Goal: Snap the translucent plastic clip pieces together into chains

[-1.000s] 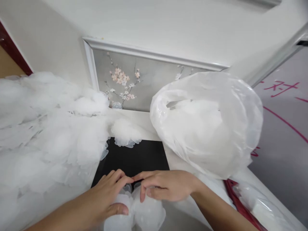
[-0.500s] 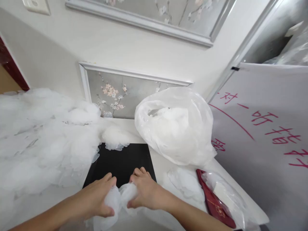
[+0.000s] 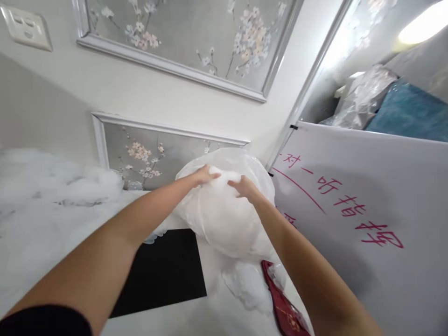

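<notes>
At the mouth of a large clear plastic bag (image 3: pixel 205 217), my left hand (image 3: pixel 206 175) and my right hand (image 3: pixel 244 188) hold a soft white bundle (image 3: pixel 226 176) between them. The fingers press in from either side, and some fingertips are hidden by the white material. Similar white material shows through the bag's wall. Below and left of the bag lies a flat black board (image 3: pixel 168 270) on the white table. A big heap of thin, fluffy white pieces (image 3: pixel 42 200) fills the left side, and my left forearm crosses in front of part of it.
A smaller white pile (image 3: pixel 247 284) lies below the bag, beside a dark red object (image 3: pixel 285 305) with clear plastic on it. On the right stands a white board (image 3: pixel 350 186) with red handwriting. Behind the table, the wall carries framed floral panels (image 3: pixel 147 154).
Both hands have gone from above the front of the black board, forward and right to the bag's mouth, with the white bundle. The view has shifted up and to the right.
</notes>
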Available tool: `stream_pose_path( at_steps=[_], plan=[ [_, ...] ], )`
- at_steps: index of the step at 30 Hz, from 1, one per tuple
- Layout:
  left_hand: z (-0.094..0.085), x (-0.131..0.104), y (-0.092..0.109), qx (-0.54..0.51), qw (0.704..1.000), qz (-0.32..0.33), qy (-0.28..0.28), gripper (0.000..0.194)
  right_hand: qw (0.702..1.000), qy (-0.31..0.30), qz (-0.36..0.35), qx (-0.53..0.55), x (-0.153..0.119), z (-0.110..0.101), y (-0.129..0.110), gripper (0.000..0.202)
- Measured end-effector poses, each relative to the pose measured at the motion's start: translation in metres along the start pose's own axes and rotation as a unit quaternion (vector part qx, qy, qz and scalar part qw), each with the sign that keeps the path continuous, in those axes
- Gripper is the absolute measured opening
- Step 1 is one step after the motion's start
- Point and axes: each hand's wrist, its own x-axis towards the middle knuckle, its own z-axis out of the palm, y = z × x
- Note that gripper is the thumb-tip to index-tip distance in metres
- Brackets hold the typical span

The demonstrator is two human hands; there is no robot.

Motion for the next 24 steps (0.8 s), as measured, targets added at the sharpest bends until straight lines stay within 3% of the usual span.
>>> stream_pose_path(
  at_steps=[3,7,11,14,15,16,18,19,21,24],
  plan=[
    [0.01,0.037,-0.009,0.115,0.993,0.01,-0.027,0.035,0.982,0.02,0.079,-0.172,0.023,0.002,0.004,0.08],
    [-0.005,0.054,-0.016,0.211,0.974,0.059,-0.053,0.035,0.947,-0.01,0.054,-0.316,0.028,-0.006,-0.005,0.05],
    [-0.054,0.034,-0.021,0.251,0.963,0.087,-0.046,0.03,0.921,-0.051,-0.005,-0.386,0.008,-0.007,-0.03,0.024],
    [-0.106,-0.014,-0.047,0.261,0.961,0.086,-0.012,0.024,0.917,-0.044,-0.079,-0.388,-0.044,0.006,-0.05,0.025],
    [-0.121,-0.036,-0.061,0.265,0.961,0.074,0.001,0.025,0.922,-0.015,-0.146,-0.359,-0.069,0.016,-0.054,0.027],
    [-0.133,-0.059,-0.078,0.269,0.961,0.059,0.013,0.026,0.927,-0.026,-0.203,-0.315,-0.094,0.029,-0.057,0.028],
    [-0.144,-0.104,-0.117,0.275,0.961,0.02,0.029,0.026,0.926,-0.153,-0.266,-0.218,-0.14,0.069,-0.057,0.023],
    [-0.144,-0.123,-0.138,0.275,0.96,0.003,0.041,0.027,0.92,-0.219,-0.274,-0.175,-0.156,0.094,-0.054,0.023],
    [-0.133,-0.153,-0.176,0.273,0.96,-0.025,0.058,0.034,0.908,-0.28,-0.277,-0.139,-0.17,0.151,-0.045,0.035],
    [-0.106,-0.172,-0.214,0.261,0.961,-0.046,0.081,0.035,0.935,-0.262,-0.198,-0.131,-0.154,0.224,-0.029,0.06]
  ],
)
